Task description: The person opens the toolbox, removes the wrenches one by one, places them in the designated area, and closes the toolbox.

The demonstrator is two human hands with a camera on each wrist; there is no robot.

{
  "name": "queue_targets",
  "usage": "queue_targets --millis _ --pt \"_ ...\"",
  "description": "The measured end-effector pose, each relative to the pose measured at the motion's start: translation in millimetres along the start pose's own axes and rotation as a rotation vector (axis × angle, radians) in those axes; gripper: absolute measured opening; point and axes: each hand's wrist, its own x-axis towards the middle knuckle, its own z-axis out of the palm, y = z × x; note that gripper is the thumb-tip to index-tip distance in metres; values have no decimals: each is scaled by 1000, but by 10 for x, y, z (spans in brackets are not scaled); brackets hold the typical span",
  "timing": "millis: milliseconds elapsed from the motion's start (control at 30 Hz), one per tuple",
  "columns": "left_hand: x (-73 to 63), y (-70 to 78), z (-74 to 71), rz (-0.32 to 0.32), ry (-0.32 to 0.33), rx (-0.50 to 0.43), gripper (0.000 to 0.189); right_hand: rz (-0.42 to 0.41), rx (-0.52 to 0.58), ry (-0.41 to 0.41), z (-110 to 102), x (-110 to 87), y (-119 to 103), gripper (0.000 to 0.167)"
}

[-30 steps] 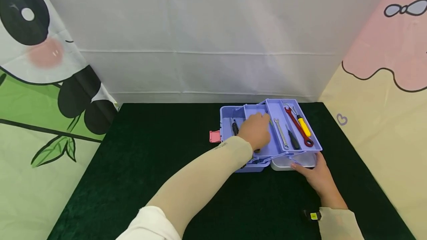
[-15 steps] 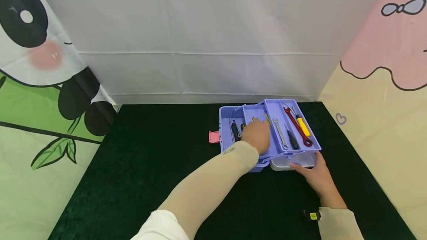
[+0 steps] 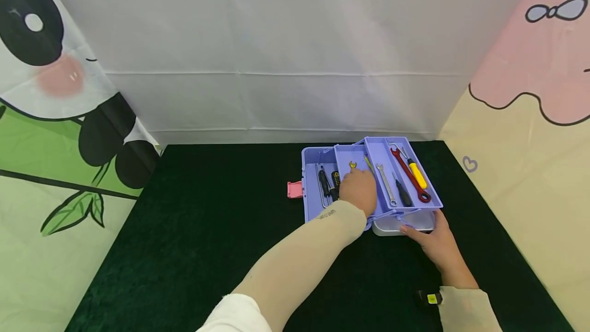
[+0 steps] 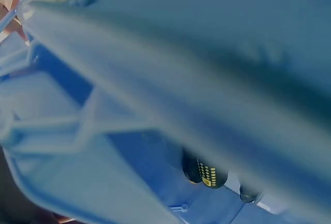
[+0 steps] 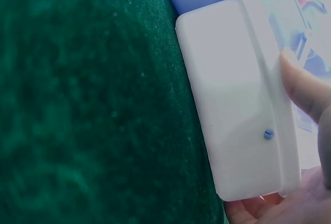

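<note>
My left hand (image 3: 358, 191) reaches into the middle tray of the lilac toolbox (image 3: 318, 153), fingers curled and pinching a small yellow wrench (image 3: 352, 164). Only the wrench's open end shows beyond the fingers. At the front right, my right hand (image 3: 438, 245) grips the toolbox's whitish lid (image 5: 232, 105), thumb over the rim and fingers beneath. The right tray holds a silver wrench (image 3: 386, 184), a dark-handled screwdriver (image 3: 403, 192), a red wrench (image 3: 410, 174) and a yellow-handled tool (image 3: 418, 174). In the left wrist view the tray wall hides the hand.
Black-handled tools (image 3: 324, 182) and a black-and-yellow handle (image 3: 336, 178) lie in the toolbox's deep left part. A thin yellow-green tool (image 3: 369, 163) leans in the middle tray. A pink latch (image 3: 295, 189) sticks out leftward over the dark green tablecloth (image 3: 221, 209).
My left hand has shifted slightly right and toward me in the tray, uncovering the yellow wrench's end and the black-handled tools. My right hand stays on the lid.
</note>
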Motion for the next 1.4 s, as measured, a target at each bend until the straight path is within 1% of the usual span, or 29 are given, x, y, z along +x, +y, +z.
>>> queue_targets --millis 133,200,333,433,567,667,767,867,1000,1100,1167,1267,1333,1400 --pt "45 16 -3 -32 -8 -50 40 -2 2 0 4 1 4 114" --pt "59 16 -17 -35 -13 -69 40 3 0 3 8 3 2 115" --pt "66 10 -51 -40 -23 -112 33 15 -9 4 15 9 -7 116" --pt "57 6 -80 -37 -41 -115 29 22 -21 4 20 13 -17 117" --pt "92 5 -54 -42 -74 -130 30 13 -27 2 23 19 -26 116" --pt "105 9 -39 -62 -79 -177 32 1 -22 1 24 22 -26 115" --pt "55 4 -87 -73 -75 -218 36 -3 -19 -1 21 21 -25 115" --pt "13 -1 -122 -67 -77 -236 39 -1 -24 -1 16 22 -28 115" --pt "38 3 -88 -57 -80 -234 41 1 -35 0 7 22 -32 115" --pt "84 7 -67 -48 -65 -219 44 -2 -37 -1 0 21 -30 114" --pt "104 -1 -80 -40 -59 -201 47 -3 -34 0 -4 19 -29 113" --pt "113 -33 -114 -21 -68 -164 54 0 -27 1 -5 12 -25 113" --pt "99 -69 -141 -3 -78 -148 58 6 -22 2 -5 7 -20 113" --pt "74 -111 -159 12 -84 -157 62 11 -14 1 -4 4 -12 114"
